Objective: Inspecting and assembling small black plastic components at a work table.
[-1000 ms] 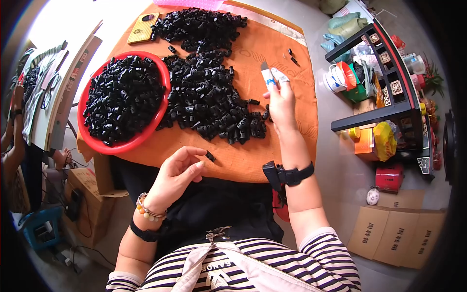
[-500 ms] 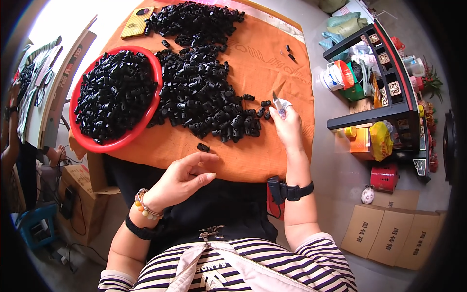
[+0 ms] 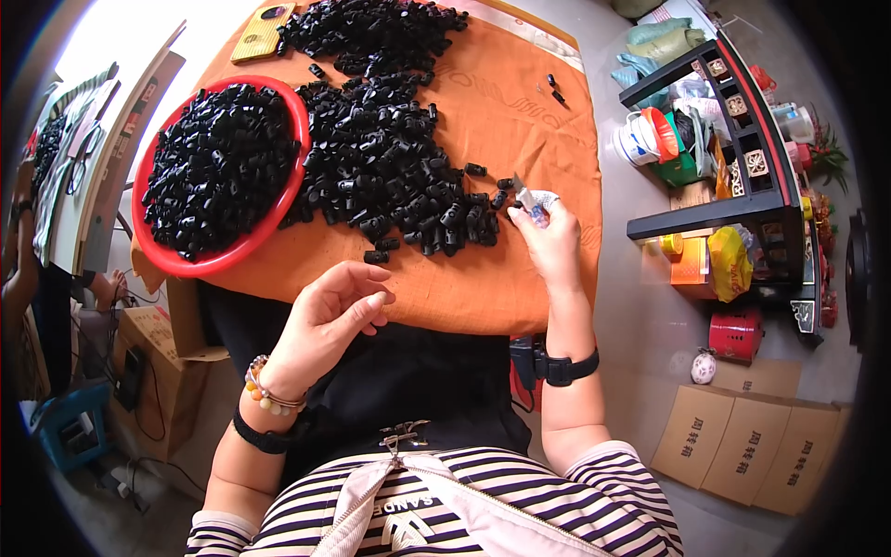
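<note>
- Hands: your right hand [image 3: 549, 237] is clamped on a small blade tool [image 3: 525, 197] with a pale handle, its tip toward eleven o'clock; your left hand [image 3: 334, 302] has thumb and forefinger apart and appears to hold nothing.
- Parts: two loose black parts [image 3: 376, 256] lie at one o'clock from your left hand, just past the forefinger; whether it touches them cannot be told. Other strays lie beside the blade's tip, and the main black pile [image 3: 385, 148] spreads at ten o'clock from your right hand.
- Technique: a sound method would be to pinch one part squarely by its sides, hold the tool low in a firm grip, and point its edge away from your left fingertips.
- Edges: the orange-covered tabletop [image 3: 520, 111] ends close at six o'clock, partly under your left hand, and at three o'clock from your right.
- Room: bare cloth lies at twelve o'clock from your right hand; the red basin [image 3: 302, 139], heaped with parts, limits your left hand toward ten to eleven.
</note>
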